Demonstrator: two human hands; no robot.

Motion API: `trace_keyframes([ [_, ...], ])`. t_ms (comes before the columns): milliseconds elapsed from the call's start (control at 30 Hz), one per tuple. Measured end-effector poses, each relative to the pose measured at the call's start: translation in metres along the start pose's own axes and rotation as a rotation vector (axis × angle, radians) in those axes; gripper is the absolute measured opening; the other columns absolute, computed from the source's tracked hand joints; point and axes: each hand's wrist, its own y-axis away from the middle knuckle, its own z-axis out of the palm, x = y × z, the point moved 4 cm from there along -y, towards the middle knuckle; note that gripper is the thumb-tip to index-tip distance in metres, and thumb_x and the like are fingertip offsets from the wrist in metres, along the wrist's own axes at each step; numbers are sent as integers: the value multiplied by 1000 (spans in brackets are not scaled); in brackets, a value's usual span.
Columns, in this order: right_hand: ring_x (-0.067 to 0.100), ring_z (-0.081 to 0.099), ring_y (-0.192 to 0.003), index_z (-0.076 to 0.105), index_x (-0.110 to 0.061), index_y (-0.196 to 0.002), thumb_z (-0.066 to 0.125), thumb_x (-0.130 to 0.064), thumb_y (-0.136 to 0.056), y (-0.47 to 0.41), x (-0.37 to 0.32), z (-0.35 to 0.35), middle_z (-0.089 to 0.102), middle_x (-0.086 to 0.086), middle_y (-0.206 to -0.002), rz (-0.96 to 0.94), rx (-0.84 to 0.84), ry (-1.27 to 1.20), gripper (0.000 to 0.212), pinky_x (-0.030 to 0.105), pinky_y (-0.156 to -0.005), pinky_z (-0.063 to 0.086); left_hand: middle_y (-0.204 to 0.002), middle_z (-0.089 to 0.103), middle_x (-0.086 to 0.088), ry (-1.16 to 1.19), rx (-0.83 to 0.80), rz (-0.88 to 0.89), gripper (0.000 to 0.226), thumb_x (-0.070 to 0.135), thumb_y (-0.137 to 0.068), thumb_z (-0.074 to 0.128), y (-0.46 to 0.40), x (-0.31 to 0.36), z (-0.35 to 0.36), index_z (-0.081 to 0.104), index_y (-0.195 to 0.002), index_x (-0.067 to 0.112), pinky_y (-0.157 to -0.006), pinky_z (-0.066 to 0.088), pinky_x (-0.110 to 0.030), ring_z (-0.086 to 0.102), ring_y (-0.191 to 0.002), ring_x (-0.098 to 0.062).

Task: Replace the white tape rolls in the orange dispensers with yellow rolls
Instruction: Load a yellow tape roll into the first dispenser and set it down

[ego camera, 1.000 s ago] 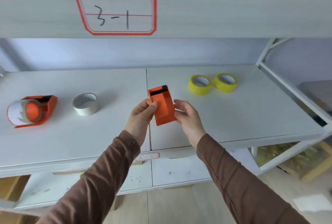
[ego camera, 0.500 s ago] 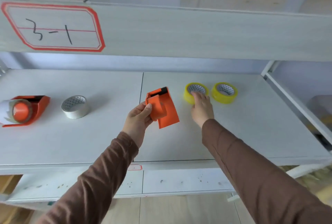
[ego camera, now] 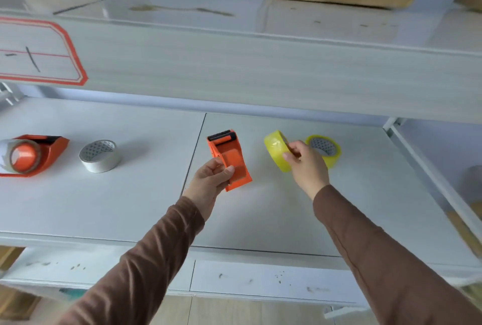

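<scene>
Risk lies in the mating: the right hand (ego camera: 303,161) pinches a yellow roll (ego camera: 276,151), tilted on edge and apparently just clear of the shelf (ego camera: 130,207), at three o'clock from the empty orange dispenser (ego camera: 229,160) that the left hand (ego camera: 211,181) grips. A pinch that light could let the roll slip or meet the hub crooked.

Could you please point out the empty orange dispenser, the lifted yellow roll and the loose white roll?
empty orange dispenser (ego camera: 229,157): head view, on its orange side wall.
lifted yellow roll (ego camera: 275,150): head view, on its outer tape band.
loose white roll (ego camera: 100,161): head view, on its outer side.
</scene>
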Motion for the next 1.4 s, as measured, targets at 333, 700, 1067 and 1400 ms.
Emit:
trace_keyframes([
  [333, 8, 64, -73, 70, -25, -92, 67, -31, -91, 48, 0, -33, 67, -14, -74, 77, -199, -552, 7, 39, -76, 57, -95, 77, -5, -104, -60, 118, 17, -2, -93, 61, 20, -25, 84, 69, -99, 12, -87, 57, -32, 72, -84, -18],
  [700, 20, 64, -79, 63, -15, -98, 75, -26, -85, 80, -25, -31, 62, 4, -87, 179, -289, -731, 21, 55, -74, 62, -123, 68, -28, -102, -87, 167, 35, 5, -95, 62, 50, -23, 101, 49, -126, -6, -84, 61, -43, 71, -102, -32],
  [1067, 13, 55, -74, 78, -32, -105, 76, -30, -85, 66, -54, -53, 58, -5, -94, -214, -247, -475, 20, 37, -64, 57, -101, 70, 1, -240, -159, 268, 33, 14, -91, 59, 74, -16, 88, 45, -121, 12, -79, 55, -29, 71, -90, -19],
  [1400, 12, 54, -57, 59, -9, -78, 62, -20, -93, 62, -33, -50, 61, -1, -61, 246, -50, -792, 18, 29, -50, 50, -102, 62, -31, -302, -104, 405, 28, 21, -92, 64, 100, -13, 94, 49, -114, 13, -70, 53, -30, 68, -81, -21],
])
